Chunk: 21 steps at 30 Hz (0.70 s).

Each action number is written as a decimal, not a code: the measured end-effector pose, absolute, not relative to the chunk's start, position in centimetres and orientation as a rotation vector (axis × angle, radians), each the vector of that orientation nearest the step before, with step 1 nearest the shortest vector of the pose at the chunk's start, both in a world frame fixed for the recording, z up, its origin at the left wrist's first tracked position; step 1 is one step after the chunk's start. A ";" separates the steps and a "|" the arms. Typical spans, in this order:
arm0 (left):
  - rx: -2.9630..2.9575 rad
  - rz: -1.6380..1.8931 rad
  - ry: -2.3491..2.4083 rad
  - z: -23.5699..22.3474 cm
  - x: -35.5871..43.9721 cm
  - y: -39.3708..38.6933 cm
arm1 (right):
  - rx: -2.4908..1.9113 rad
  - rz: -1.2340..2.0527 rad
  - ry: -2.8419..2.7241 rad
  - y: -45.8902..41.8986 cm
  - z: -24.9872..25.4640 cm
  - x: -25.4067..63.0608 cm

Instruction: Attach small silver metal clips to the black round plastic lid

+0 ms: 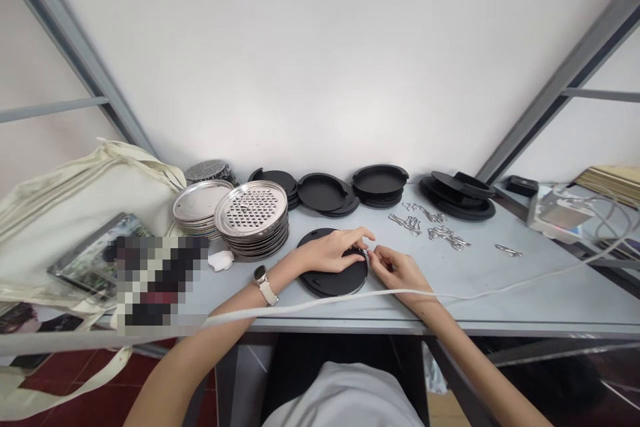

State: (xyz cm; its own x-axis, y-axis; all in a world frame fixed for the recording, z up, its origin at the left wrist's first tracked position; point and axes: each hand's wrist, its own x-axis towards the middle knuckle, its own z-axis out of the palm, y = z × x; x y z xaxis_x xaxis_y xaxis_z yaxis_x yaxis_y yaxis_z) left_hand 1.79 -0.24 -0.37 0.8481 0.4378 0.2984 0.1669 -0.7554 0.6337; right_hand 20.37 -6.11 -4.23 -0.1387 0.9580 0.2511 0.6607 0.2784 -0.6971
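Note:
A black round disc (331, 278) lies flat on the grey table (500, 287) in front of me. My left hand (333, 250) rests on top of it, fingers curled, pressing it down near its right edge. My right hand (397, 268) is at that same edge, fingers pinched together on a small metal piece that is mostly hidden. A watch with a pale strap (265, 284) is on my left wrist. Loose metal clips (425, 223) lie scattered on the table beyond my right hand.
Stacks of perforated metal plates (251, 218) and plain metal plates (197, 205) stand at the left. Piles of black discs (379, 185) line the wall. A cloth bag (75, 213) sits at far left. A white cable (500, 292) runs across the front edge.

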 end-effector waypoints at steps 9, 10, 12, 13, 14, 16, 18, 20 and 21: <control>2.396 0.580 0.410 -0.4 1.8 -0.3 | -1.438 0.563 -1.843 -6.2 -4.2 20.4; 2.394 0.579 0.399 -0.4 1.8 -0.3 | -1.437 0.550 -1.820 -6.2 -4.2 20.5; 2.396 0.580 0.376 -0.6 1.9 -0.2 | -1.433 0.521 -1.786 -6.2 -4.1 20.6; 2.399 0.581 0.369 -0.6 1.9 -0.2 | -1.431 0.509 -1.779 -6.2 -4.0 20.6; 2.404 0.586 0.368 -0.7 1.8 -0.2 | -1.429 0.503 -1.781 -6.1 -4.0 20.6; 2.422 0.614 0.385 -0.7 1.8 -0.3 | -1.432 0.517 -1.813 -6.0 -4.0 20.7; 2.461 0.662 0.407 -0.6 1.8 -0.3 | -1.444 0.546 -1.882 -6.0 -4.1 20.6; 2.511 0.702 0.414 -0.4 1.8 -0.4 | -1.449 0.563 -1.962 -6.0 -4.1 20.5; 2.531 0.710 0.412 -0.3 1.8 -0.4 | -1.449 0.561 -1.992 -6.0 -4.1 20.5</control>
State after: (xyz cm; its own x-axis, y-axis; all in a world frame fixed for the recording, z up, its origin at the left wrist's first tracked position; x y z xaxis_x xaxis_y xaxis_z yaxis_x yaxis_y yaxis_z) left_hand 1.78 -0.40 -0.29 0.8202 0.4015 0.4075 0.1547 -0.8415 0.5177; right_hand 20.47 -5.98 -4.08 -0.2193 0.9497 0.2236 0.6935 0.3129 -0.6489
